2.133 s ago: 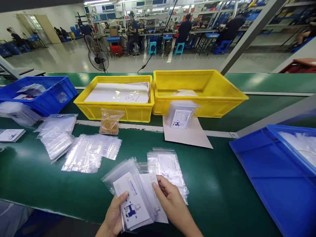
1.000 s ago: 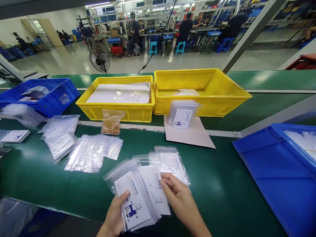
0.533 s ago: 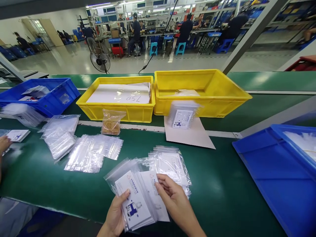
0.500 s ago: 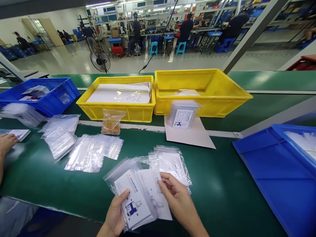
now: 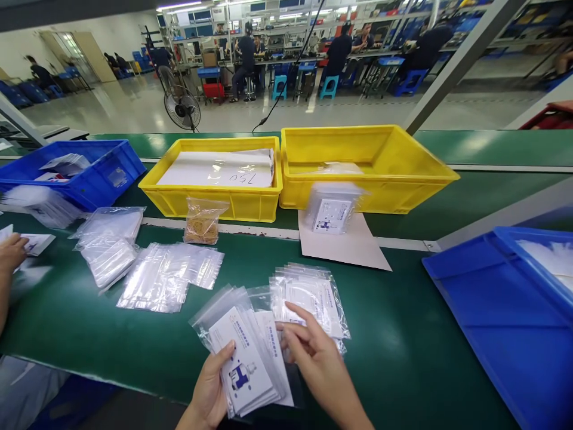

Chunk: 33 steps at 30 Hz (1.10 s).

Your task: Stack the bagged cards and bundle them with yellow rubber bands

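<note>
My left hand (image 5: 211, 382) grips a fanned bunch of bagged booklets (image 5: 246, 364), thumb across the front one. Each booklet is white with blue print and sits in a clear zip bag. My right hand (image 5: 320, 361) is at the right edge of the bunch, index finger raised and fingers apart; its fingertips are close to the rearmost bags, and contact is hard to judge. Just behind it lies a pile of bagged booklets (image 5: 313, 289) on the green table (image 5: 394, 334). Part of that pile is hidden by my right hand.
Empty clear bags (image 5: 154, 278) lie to the left, near a bag of rubber bands (image 5: 201, 227). Two yellow bins (image 5: 210, 203) stand behind, with more bagged booklets (image 5: 331, 214) on cardboard. Blue bins (image 5: 487, 310) flank both sides. A co-worker's hand (image 5: 12, 252) holds booklets at far left.
My right hand has released a bagged booklet, its fingers spreading; that booklet now lies on the pile behind. The co-worker's hand has lifted slightly with a white booklet.
</note>
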Each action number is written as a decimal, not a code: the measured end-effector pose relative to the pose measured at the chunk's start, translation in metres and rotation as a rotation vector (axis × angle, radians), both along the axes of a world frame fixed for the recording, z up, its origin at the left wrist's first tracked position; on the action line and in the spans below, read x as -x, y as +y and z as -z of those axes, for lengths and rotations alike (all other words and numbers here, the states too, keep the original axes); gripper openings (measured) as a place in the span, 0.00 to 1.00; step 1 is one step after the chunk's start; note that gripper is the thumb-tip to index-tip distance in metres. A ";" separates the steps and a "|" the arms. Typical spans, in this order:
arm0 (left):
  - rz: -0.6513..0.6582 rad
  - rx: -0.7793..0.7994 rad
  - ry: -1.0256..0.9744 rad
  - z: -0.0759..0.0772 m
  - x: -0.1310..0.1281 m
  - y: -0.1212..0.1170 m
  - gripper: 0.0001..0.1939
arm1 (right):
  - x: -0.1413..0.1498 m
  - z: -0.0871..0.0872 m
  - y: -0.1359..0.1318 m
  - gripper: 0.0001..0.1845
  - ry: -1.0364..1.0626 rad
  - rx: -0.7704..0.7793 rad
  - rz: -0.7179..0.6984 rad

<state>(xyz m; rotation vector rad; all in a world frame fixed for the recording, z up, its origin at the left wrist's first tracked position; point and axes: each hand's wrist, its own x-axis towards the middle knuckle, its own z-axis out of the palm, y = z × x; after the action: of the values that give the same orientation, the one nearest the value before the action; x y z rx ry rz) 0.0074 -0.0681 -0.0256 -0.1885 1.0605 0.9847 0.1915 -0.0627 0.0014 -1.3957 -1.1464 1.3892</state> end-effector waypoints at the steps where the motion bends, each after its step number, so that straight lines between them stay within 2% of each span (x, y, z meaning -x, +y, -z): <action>1: -0.011 0.010 0.006 -0.001 0.001 0.001 0.29 | -0.007 0.000 0.001 0.28 0.009 0.001 0.048; 3: -0.039 0.016 0.023 -0.002 0.003 0.003 0.28 | -0.022 -0.002 0.006 0.30 -0.023 -0.002 0.146; 5: -0.055 0.014 0.042 -0.002 0.005 0.004 0.28 | -0.032 -0.004 0.011 0.31 -0.140 -0.026 0.216; 7: -0.050 0.013 0.047 -0.001 0.005 0.003 0.28 | -0.032 -0.005 0.013 0.32 -0.301 -0.044 0.283; 9: -0.031 -0.004 0.031 0.000 0.004 0.000 0.29 | -0.022 -0.006 0.011 0.32 -0.376 -0.028 0.286; 10: -0.019 -0.022 0.014 0.001 0.002 -0.001 0.30 | -0.015 -0.006 0.010 0.32 -0.355 -0.008 0.232; 13: 0.001 -0.075 -0.036 0.002 0.000 -0.005 0.33 | 0.002 -0.004 0.004 0.27 -0.180 0.004 -0.052; 15: -0.002 -0.084 -0.043 0.002 0.000 -0.005 0.34 | 0.003 -0.003 0.004 0.26 -0.111 -0.015 -0.136; 20: -0.026 -0.031 0.034 0.001 0.008 -0.001 0.28 | -0.031 0.000 0.013 0.32 -0.112 0.041 0.104; 22: -0.032 -0.018 0.052 0.000 0.010 0.001 0.28 | -0.037 0.000 0.016 0.35 -0.257 0.006 0.230; 24: -0.020 -0.019 0.049 0.000 0.009 0.001 0.28 | -0.031 0.001 0.014 0.36 -0.401 -0.066 0.316; 26: -0.001 -0.043 0.028 -0.002 0.006 0.000 0.29 | -0.016 0.002 0.009 0.34 -0.386 -0.074 0.226; 29: 0.009 -0.082 -0.010 -0.003 0.001 -0.001 0.30 | 0.003 0.001 0.002 0.30 -0.165 0.002 -0.062; 31: 0.009 -0.075 -0.009 -0.003 0.001 -0.001 0.30 | 0.001 -0.001 0.002 0.30 -0.078 0.022 -0.082; 33: -0.005 -0.051 0.020 -0.002 0.004 -0.001 0.30 | -0.011 -0.004 0.005 0.32 -0.058 0.050 0.009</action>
<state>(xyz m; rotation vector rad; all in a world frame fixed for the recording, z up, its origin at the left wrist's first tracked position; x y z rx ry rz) 0.0034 -0.0686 -0.0233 -0.1401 1.0525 1.0184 0.2025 -0.0577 0.0055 -1.4831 -1.1480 1.3875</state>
